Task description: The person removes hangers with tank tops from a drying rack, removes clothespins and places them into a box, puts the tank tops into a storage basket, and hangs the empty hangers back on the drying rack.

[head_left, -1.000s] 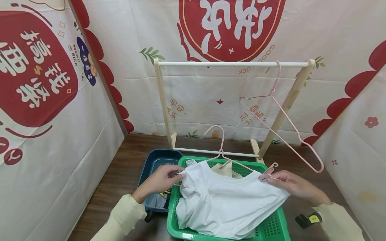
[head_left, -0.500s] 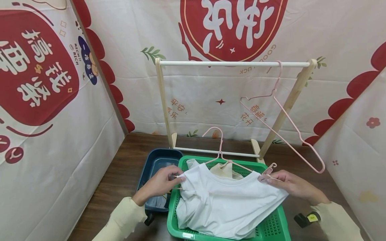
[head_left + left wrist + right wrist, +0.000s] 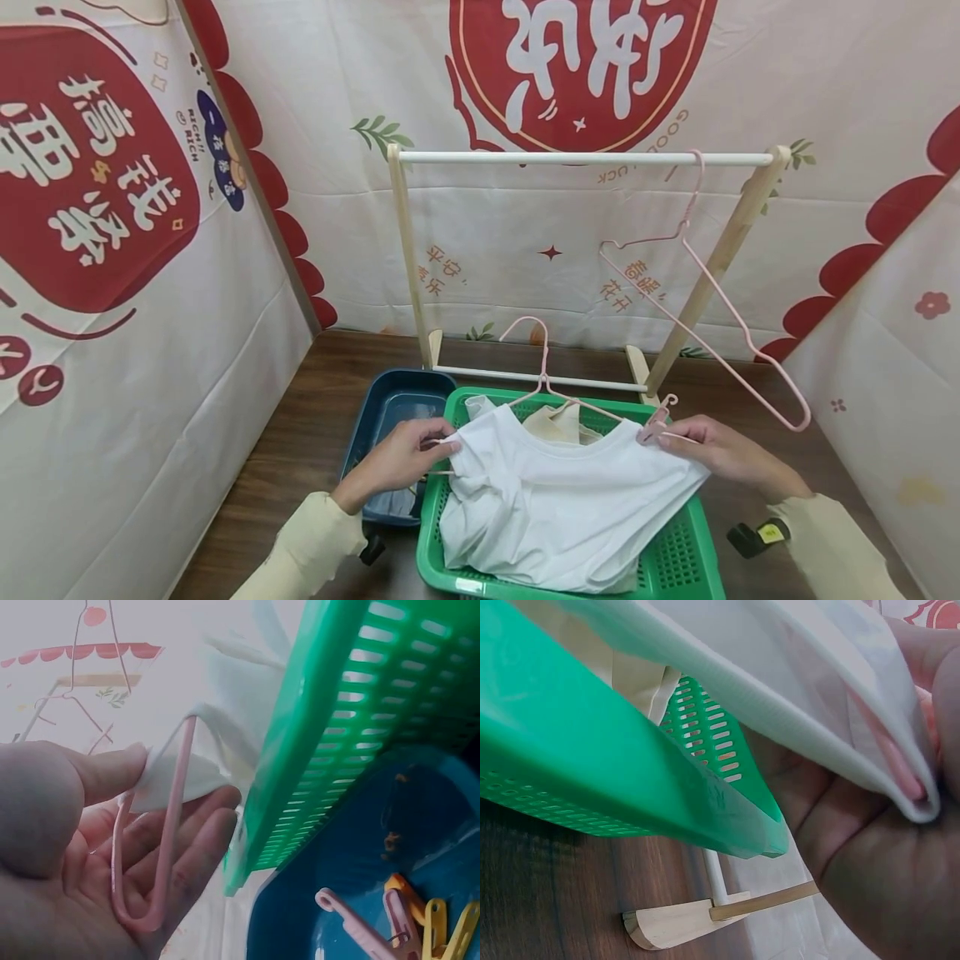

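A white T-shirt (image 3: 562, 492) hangs on a pink hanger (image 3: 543, 367), lying over the green basket (image 3: 675, 575). My left hand (image 3: 401, 458) pinches the shirt's left shoulder and the hanger end; in the left wrist view the bare hanger loop (image 3: 161, 877) sticks out of the cloth across the palm. At the right shoulder, my right hand (image 3: 727, 454) pinches a pink clothespin (image 3: 655, 422) against the cloth. The right wrist view shows the hanger's other end (image 3: 900, 769) inside the shirt fabric (image 3: 727, 697); there the clothespin is mostly hidden.
Behind the basket stands a wooden rack with a white rod (image 3: 525, 157), from which another pink hanger (image 3: 697, 333) hangs at right. A blue tray (image 3: 401, 387) left of the basket holds pink, yellow and orange clothespins (image 3: 435, 930). Beige cloth (image 3: 558, 423) lies in the basket.
My right hand has moved slightly left with the clothespin and the shirt's right shoulder. The hanger's hook has tilted a little to the left. The left hand holds nearly still.
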`<state>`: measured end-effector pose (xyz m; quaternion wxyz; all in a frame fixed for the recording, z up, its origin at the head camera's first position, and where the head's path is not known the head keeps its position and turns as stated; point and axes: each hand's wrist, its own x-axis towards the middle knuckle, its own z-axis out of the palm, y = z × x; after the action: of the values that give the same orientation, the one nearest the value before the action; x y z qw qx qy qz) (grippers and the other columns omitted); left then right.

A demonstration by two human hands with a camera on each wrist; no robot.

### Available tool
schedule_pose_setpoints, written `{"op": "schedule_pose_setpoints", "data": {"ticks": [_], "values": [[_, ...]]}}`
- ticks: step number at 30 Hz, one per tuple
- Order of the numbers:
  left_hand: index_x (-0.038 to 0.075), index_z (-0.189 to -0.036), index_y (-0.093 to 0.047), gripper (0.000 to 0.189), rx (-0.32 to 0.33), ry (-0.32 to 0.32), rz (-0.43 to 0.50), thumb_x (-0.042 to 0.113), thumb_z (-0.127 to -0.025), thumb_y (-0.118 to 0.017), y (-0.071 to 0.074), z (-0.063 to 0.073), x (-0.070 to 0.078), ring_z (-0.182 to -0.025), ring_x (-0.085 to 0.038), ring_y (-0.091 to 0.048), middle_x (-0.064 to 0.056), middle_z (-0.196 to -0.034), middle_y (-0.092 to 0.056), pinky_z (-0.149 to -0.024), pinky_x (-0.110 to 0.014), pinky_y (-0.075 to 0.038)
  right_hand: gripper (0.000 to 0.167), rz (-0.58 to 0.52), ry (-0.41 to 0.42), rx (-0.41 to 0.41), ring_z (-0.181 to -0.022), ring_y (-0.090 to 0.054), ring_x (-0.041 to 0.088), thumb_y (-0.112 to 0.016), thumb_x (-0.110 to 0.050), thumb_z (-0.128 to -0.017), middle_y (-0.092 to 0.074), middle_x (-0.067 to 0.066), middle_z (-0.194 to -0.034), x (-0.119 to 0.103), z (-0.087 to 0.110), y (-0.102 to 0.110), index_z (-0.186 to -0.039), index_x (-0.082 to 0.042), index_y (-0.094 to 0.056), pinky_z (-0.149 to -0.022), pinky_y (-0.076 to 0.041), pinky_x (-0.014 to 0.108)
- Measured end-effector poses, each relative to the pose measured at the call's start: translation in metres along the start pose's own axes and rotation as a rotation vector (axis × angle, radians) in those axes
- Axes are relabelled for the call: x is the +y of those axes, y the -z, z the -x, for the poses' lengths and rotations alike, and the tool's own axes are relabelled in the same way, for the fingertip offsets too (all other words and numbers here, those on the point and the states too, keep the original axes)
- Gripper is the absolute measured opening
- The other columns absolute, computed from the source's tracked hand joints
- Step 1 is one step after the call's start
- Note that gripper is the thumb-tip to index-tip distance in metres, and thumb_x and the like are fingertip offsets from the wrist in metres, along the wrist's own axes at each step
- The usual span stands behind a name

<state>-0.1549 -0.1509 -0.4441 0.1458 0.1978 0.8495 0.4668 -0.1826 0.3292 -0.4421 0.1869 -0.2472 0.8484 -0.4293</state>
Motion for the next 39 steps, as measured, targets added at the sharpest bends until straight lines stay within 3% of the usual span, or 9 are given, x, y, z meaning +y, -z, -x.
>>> {"op": "schedule_pose_setpoints", "data": {"ticks": [4, 11, 18, 22, 28, 32, 39], "values": [[0.02, -0.107, -0.068, 0.013, -0.004, 0.028, 0.029, 0.027, -0.1, -0.06, -0.002, -0.002, -0.002, -0.102, -0.017, -0.064, 0.001, -0.111, -0.068, -0.09, -0.04, -0.055, 0.025, 0.014, -0.02, 0.024, -0.095, -0.06, 0.002, -0.052, -0.02, -0.103, -0.069, -0.009, -0.116, 0.002, -0.002, -0.001, -0.118, -0.018, -0.072, -0.071, -0.049, 0.025], [0.02, -0.106, -0.068, 0.014, 0.003, 0.068, 0.058, 0.03, -0.1, -0.059, -0.007, -0.004, -0.007, -0.096, -0.016, -0.063, 0.001, -0.108, -0.069, -0.085, -0.035, -0.055, 0.026, 0.037, -0.036, 0.032, -0.077, -0.061, 0.009, -0.053, -0.02, -0.103, -0.069, 0.0, -0.094, 0.001, -0.005, 0.002, -0.118, -0.009, -0.07, -0.062, -0.048, 0.026], [0.022, -0.106, -0.068, 0.016, 0.013, 0.098, 0.059, 0.033, -0.101, -0.059, -0.008, -0.006, -0.01, -0.096, -0.015, -0.063, 0.001, -0.11, -0.068, -0.083, -0.034, -0.056, 0.028, 0.121, -0.081, 0.13, -0.102, -0.056, -0.002, -0.054, -0.025, -0.103, -0.066, 0.008, -0.123, -0.006, -0.01, 0.005, -0.124, -0.011, -0.066, -0.083, -0.047, 0.023], [0.02, -0.106, -0.068, 0.017, 0.014, 0.108, 0.077, 0.033, -0.101, -0.059, -0.009, -0.008, -0.01, -0.092, -0.016, -0.063, 0.0, -0.108, -0.068, -0.079, -0.032, -0.057, 0.036, 0.099, -0.062, 0.143, -0.108, -0.053, -0.007, -0.056, -0.025, -0.102, -0.065, 0.008, -0.127, -0.008, -0.012, 0.004, -0.133, -0.007, -0.06, -0.088, -0.045, 0.015], [0.016, -0.106, -0.067, 0.019, 0.019, 0.123, 0.101, 0.033, -0.1, -0.059, -0.009, -0.01, -0.011, -0.089, -0.017, -0.063, -0.002, -0.106, -0.068, -0.076, -0.033, -0.057, 0.043, 0.029, 0.008, 0.122, -0.116, -0.052, -0.007, -0.056, -0.022, -0.102, -0.058, 0.013, -0.138, -0.008, -0.016, 0.001, -0.14, -0.003, -0.052, -0.091, -0.044, 0.014], [0.016, -0.107, -0.067, 0.02, 0.02, 0.145, 0.109, 0.033, -0.1, -0.059, -0.009, -0.011, -0.012, -0.088, -0.016, -0.063, -0.001, -0.104, -0.069, -0.076, -0.034, -0.056, 0.041, -0.002, 0.052, 0.141, -0.114, -0.055, -0.007, -0.058, -0.019, -0.101, -0.061, 0.003, -0.134, -0.009, -0.019, -0.001, -0.137, 0.0, -0.053, -0.091, -0.043, 0.01], [0.016, -0.105, -0.067, 0.02, 0.029, 0.157, 0.11, 0.033, -0.1, -0.059, -0.009, -0.015, -0.014, -0.084, -0.017, -0.062, 0.0, -0.099, -0.068, -0.076, -0.033, -0.053, 0.03, 0.005, 0.139, 0.208, -0.108, -0.062, -0.003, -0.059, -0.01, -0.1, -0.067, 0.019, -0.12, -0.01, -0.025, -0.003, -0.125, 0.005, -0.058, -0.091, -0.043, 0.007]]}}
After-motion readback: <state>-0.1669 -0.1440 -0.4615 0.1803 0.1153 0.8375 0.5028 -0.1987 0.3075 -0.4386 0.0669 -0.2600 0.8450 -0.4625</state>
